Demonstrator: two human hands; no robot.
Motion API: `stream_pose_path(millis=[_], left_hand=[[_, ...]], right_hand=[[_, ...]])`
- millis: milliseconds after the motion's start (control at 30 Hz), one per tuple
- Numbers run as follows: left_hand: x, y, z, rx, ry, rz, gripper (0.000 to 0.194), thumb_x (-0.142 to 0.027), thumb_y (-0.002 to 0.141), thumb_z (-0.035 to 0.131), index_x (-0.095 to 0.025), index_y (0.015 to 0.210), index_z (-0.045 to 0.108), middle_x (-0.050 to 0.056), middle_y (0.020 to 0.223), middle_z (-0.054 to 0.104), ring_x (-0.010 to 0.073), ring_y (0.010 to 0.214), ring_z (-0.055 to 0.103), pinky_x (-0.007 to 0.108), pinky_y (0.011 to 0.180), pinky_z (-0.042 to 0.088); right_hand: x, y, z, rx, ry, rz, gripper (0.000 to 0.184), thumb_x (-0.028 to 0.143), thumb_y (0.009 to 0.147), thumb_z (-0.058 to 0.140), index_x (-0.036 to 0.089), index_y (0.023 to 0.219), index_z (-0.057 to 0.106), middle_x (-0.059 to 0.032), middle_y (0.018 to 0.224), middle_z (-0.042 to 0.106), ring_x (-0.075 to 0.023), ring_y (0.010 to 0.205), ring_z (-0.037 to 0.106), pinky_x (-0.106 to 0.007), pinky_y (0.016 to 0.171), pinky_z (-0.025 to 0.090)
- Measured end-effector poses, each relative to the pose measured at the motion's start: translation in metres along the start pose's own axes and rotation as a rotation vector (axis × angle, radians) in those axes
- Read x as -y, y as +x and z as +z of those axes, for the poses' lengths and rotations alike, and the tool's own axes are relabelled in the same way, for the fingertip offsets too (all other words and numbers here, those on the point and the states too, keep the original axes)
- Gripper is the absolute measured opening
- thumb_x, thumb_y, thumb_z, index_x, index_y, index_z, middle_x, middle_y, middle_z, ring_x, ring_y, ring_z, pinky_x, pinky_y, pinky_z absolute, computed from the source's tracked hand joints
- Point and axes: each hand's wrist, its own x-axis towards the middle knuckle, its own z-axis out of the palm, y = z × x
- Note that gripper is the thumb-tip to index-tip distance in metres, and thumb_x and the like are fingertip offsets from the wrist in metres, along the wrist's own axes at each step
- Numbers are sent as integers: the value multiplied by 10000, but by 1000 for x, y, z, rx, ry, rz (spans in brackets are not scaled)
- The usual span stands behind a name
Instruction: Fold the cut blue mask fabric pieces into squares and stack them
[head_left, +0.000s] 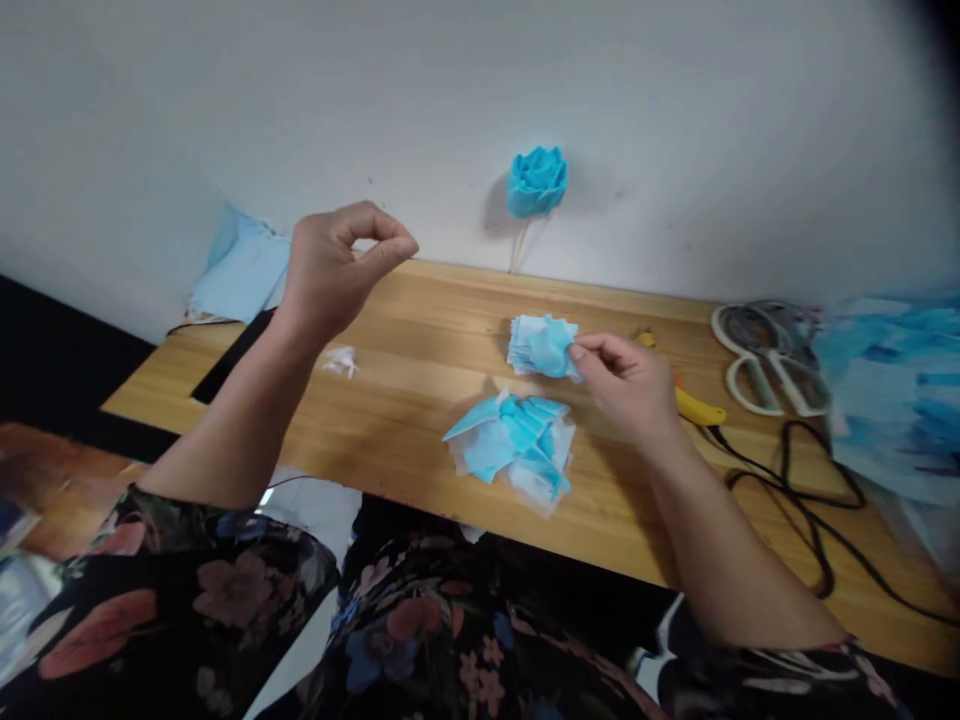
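My left hand (341,260) is raised over the left part of the table, thumb and forefinger pinched together. Whatever might be between those fingertips is too small to make out. With thumb and finger, my right hand (626,380) grips the edge of a blue fabric piece (553,345), at the top of a small stack of white and blue pieces (523,345). Closer to me lies a loose heap of blue and whitish fabric pieces (514,445). A blue fabric flower (538,182) on a thin stick stands against the wall behind the stack.
White-handled scissors (776,380), a yellow tool (699,408) and its black cord (795,490) lie on the right of the wooden table (405,330). More blue fabric (892,400) is piled at the far right. White scraps (341,360) and light blue cloth (240,265) sit on the left.
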Motion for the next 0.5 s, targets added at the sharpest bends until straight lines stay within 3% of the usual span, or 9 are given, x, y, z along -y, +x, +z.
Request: stream_pose_path(millis=[67,167,233,300,367,500], left_hand=[[16,-21,-21,24,80,-92,165,-311,825,765,-197,722,705,2,774,691,173,795,620,344,857,494],[54,-64,-37,80,113,-262,208,-349,817,731,-206,669,698,29,778,696,198,811,641,356,856,515],[80,-89,-38,-23,63,-380,149,-303,745,762,-194,693,675,47,873,711,195,856,648,336,861,520],[99,-106,-36,-117,-101,-523,190,-262,698,773,-184,843,678,57,962,722,175,839,661,323,819,535],[107,-116,-33,-208,-235,-591,264,-259,687,766,-173,916,667,84,1033,734,183,914,692,318,848,547],[102,-120,-31,-164,-309,-630,361,-403,772,720,-160,1039,704,144,1210,736,257,1142,689,352,940,549]], right_hand=[[-2,1,-1,-17,16,13,128,338,847,690,234,795,743,28,638,655,-125,574,552,-271,586,420],[-5,2,0,-20,55,18,118,348,843,708,248,795,748,23,645,671,-139,579,573,-283,588,447],[-6,3,0,-19,79,13,119,352,844,711,254,788,746,19,644,680,-148,584,588,-288,588,466],[-8,4,1,-22,99,10,122,361,844,713,259,784,746,18,636,682,-153,586,594,-293,591,480],[-9,4,1,-26,115,10,128,374,840,718,263,783,744,18,629,682,-156,583,595,-297,591,487],[-10,5,2,-33,126,24,128,373,827,727,257,775,739,19,625,683,-155,577,592,-297,586,487]])
